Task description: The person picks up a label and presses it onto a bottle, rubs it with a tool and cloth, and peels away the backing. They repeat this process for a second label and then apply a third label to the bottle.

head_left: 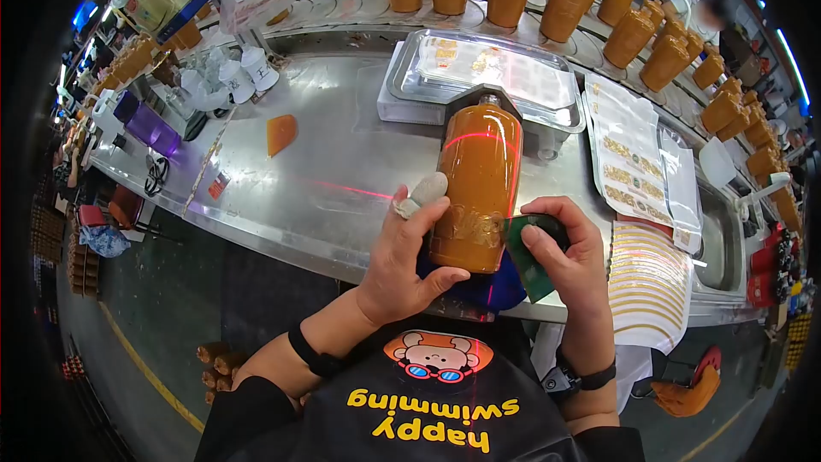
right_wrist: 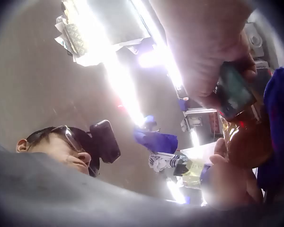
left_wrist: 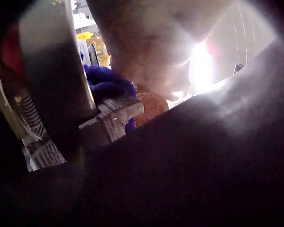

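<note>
A bottle (head_left: 481, 175) lies between left hand (head_left: 398, 265) — loosely touching it — and right hand (head_left: 577, 257), pinching green piece (head_left: 524, 261).

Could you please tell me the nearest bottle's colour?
The bottle is orange-brown, clearest in the head view.

The brown bottle (head_left: 479, 184) looks glossy, the metal table (head_left: 333, 124) smooth.

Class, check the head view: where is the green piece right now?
In the head view, the green piece is right of centre, held in the right hand, beside the lower right side of the brown bottle.
</note>
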{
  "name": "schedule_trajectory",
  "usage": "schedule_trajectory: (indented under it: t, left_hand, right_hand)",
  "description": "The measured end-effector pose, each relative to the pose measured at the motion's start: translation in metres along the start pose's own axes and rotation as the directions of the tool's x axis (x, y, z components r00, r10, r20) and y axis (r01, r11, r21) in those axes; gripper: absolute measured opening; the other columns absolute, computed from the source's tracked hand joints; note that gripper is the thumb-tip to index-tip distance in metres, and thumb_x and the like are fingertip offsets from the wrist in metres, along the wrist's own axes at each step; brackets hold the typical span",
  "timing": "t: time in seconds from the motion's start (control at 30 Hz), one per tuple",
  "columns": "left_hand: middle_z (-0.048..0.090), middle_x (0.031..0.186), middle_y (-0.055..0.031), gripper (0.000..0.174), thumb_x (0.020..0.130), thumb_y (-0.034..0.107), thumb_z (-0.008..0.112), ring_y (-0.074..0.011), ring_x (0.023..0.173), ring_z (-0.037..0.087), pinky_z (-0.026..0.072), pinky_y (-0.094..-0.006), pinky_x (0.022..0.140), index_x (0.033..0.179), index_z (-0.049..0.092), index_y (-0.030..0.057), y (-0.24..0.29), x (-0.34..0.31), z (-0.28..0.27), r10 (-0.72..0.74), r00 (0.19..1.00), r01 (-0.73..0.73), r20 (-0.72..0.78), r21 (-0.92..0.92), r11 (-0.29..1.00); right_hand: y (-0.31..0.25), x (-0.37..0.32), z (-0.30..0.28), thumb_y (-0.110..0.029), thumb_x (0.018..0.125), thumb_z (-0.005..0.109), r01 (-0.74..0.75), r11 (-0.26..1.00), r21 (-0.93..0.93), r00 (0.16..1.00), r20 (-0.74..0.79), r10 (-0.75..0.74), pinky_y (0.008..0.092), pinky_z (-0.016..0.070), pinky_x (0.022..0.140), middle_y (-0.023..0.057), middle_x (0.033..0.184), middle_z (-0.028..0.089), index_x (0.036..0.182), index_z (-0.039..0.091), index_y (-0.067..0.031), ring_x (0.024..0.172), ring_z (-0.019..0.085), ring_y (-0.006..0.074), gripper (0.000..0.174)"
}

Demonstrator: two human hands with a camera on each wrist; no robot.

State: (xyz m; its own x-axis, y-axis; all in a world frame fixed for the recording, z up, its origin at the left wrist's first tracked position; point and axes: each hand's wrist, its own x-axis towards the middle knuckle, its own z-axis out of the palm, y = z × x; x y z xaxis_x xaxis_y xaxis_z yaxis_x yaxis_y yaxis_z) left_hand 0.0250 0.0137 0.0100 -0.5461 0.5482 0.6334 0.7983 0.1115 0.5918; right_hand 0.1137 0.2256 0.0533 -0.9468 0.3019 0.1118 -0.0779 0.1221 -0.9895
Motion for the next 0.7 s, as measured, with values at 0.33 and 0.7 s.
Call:
schedule_trajectory:
  t: [0.33,0.7]
  left_hand:
    - [0.041,0.140,-0.0229,0.055,0.087,0.021,0.067,-0.0382,0.127,0.038,0.0300,-0.0445,0.108,0.133,0.044,0.0012,0.010,0.045,0.007,-0.172,0.985,0.173,0.022,-0.067,0.983]
    - [0.042,0.135,-0.0233,0.060,0.084,0.022,0.069,-0.0393,0.122,0.039,0.0302,-0.0466,0.106,0.134,0.043,0.0020,0.010,0.052,0.014,-0.173,0.985,0.173,0.011,-0.050,0.984]
  right_hand:
    - [0.001,0.000,0.005,-0.009,0.089,0.066,-0.012,0.999,0.050,0.999,0.034,0.010,0.0237,0.0500,0.074,0.0031,0.090,0.067,0.107,0.061,0.0003,0.081,0.060,0.0078,0.021]
    - [0.005,0.001,0.003,-0.008,0.089,0.065,-0.040,0.996,0.077,0.999,0.028,0.038,0.0233,0.0496,0.075,0.0032,0.091,0.067,0.108,0.061,0.0006,0.083,0.060,0.0073,0.021]
